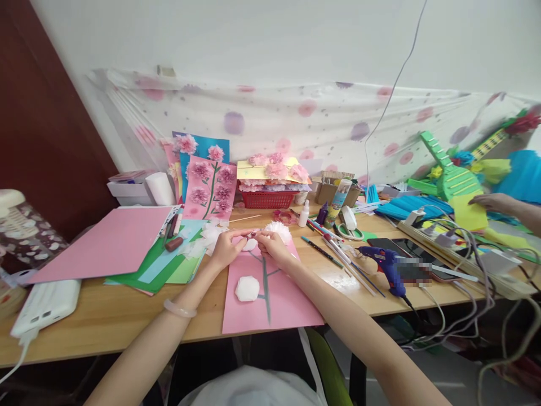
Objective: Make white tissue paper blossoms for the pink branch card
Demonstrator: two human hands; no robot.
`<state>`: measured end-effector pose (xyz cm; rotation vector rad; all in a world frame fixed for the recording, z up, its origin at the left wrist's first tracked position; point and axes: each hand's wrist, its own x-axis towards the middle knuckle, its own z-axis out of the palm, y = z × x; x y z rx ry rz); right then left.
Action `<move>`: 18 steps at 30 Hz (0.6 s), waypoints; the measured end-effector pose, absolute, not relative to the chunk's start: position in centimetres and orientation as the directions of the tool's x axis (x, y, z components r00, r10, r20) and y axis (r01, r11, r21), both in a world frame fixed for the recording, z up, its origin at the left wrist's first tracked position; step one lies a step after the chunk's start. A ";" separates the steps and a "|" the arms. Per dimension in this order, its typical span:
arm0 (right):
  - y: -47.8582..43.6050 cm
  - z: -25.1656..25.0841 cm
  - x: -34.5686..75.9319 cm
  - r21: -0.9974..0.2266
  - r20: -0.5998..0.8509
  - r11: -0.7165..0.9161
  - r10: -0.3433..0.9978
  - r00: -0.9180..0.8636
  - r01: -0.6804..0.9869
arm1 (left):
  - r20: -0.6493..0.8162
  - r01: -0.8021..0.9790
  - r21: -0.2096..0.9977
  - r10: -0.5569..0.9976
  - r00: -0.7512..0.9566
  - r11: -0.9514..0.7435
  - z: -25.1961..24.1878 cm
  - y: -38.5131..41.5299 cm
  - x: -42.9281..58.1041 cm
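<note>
My left hand (226, 248) and my right hand (273, 247) meet over the far end of a pink card (287, 299) that lies on the wooden table. Both hands are closed in a pinch on a small white tissue flower (249, 244) held between them. A second white tissue flower (247, 288) lies glued on the card beside a dark drawn stem (266, 290). A fluffy white tissue pompom (278, 230) sits just behind my right hand. A pale bangle (180, 308) is on my left wrist.
A blue glue gun (386, 265) with its cable lies right of the card, near pencils (333, 254) and a phone (391, 247). A big pink sheet (105, 242) lies left; finished flower cards (209, 189) and a red basket (267, 199) stand behind. Another person's hand (492, 202) rests far right.
</note>
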<state>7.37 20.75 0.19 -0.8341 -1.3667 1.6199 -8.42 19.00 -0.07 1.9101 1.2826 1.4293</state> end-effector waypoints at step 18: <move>20.5 0.5 7.3 -0.998 0.036 0.010 0.917 -0.397 -0.066 | 0.457 0.400 0.839 0.876 -0.152 -0.369 -0.9 19.9 -8.6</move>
